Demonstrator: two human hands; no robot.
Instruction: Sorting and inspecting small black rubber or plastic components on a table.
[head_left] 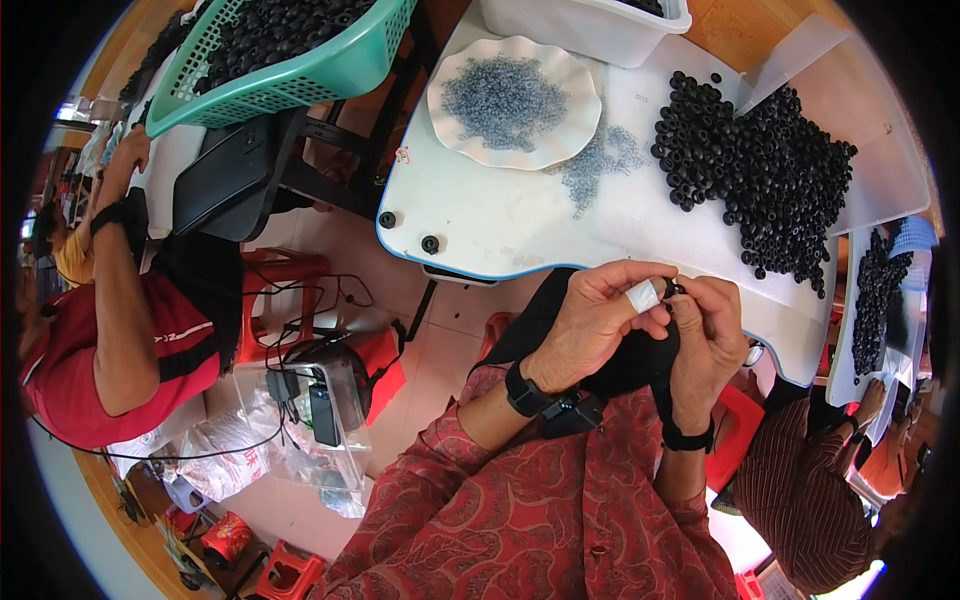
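In front of my body, my left hand (598, 325) and my right hand (704, 340) meet at the fingertips just past the table's near edge. Between them they pinch a small black ring-shaped part (673, 288), mostly covered by the fingers. White tape wraps one finger of my left hand. On the white table (480, 220) lies a heap of similar black parts (765, 175), beyond my right hand. A scalloped white plate (585, 128) holds many tiny greyish, see-through pieces (505, 100); more of these pieces (605, 160) are scattered beside it. Two black parts (430, 243) sit near the table's left corner.
A white bin (600, 35) stands at the far edge, and a clear plastic container (885, 160) leans by the heap. Left is a green basket (275, 103) of black parts, beside a person in red (145, 350). Another person in stripes (805, 495) sits right.
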